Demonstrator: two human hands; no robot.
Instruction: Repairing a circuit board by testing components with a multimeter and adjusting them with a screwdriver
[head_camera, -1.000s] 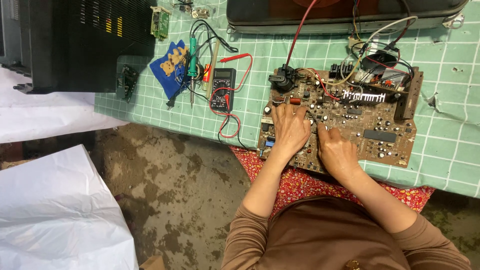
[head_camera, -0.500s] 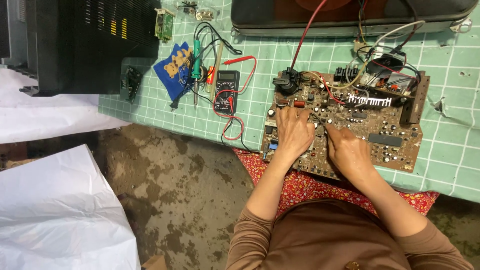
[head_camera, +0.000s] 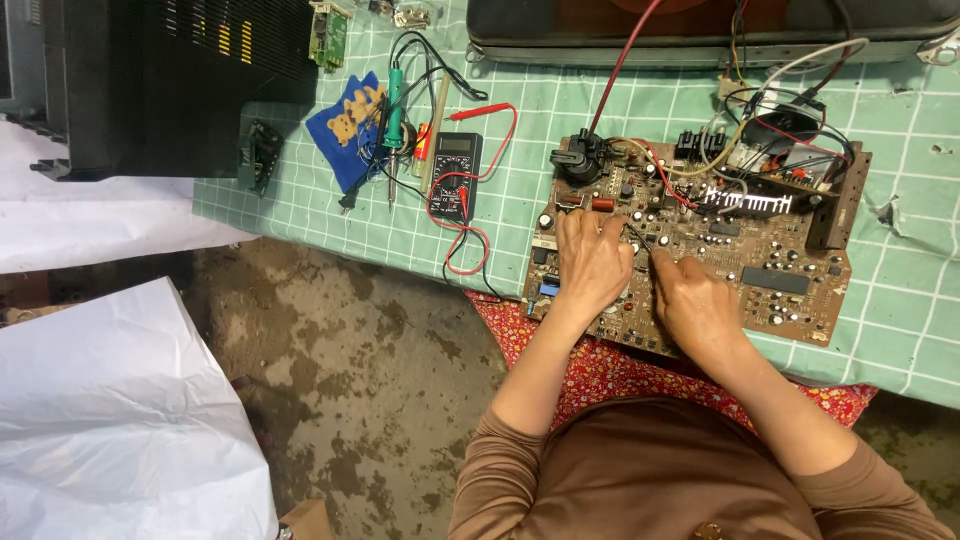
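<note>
A large brown circuit board (head_camera: 790, 270) crowded with components and wires lies at the edge of a table with a green checked cover (head_camera: 910, 310). My left hand (head_camera: 592, 262) rests flat on the board's left part, fingers spread over the components. My right hand (head_camera: 692, 300) lies on the board's middle, its fingertips pressed close to small parts beside the left hand. Whether either hand pinches a part cannot be made out.
A black multimeter (head_camera: 455, 176) with red and black leads lies left of the board. Beside it are a green-handled soldering iron (head_camera: 394, 112) and a blue cloth (head_camera: 352, 128). A black cabinet (head_camera: 170, 70) stands far left, a dark casing (head_camera: 700, 25) behind the board, white plastic sheeting (head_camera: 110, 420) on the floor.
Both hands have stayed on the board with only slight finger shifts. The view has drifted a little.
</note>
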